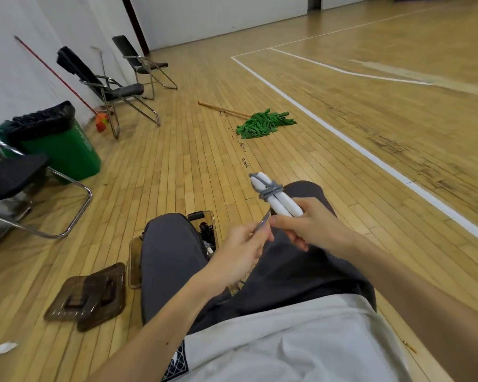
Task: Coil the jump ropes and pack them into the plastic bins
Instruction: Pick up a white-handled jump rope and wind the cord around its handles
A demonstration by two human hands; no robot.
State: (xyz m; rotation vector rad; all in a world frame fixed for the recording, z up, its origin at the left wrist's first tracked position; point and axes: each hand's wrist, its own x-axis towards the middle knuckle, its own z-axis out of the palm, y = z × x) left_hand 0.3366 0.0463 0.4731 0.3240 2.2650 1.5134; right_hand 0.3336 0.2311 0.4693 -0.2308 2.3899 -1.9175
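White paired jump-rope handles (280, 204), with grey cord (271, 192) wound round their far half, are held above the person's lap. Their long axis runs from the right hand (312, 224) up and away, with the tips pointing forward and slightly left. The right hand is curled round their near ends, and the left hand (246, 244), just beside it, pinches the cord's loose tail. A brown-tinted clear plastic bin (134, 260) sits on the floor, lower left under the left knee, so the left hand looks nearer to it.
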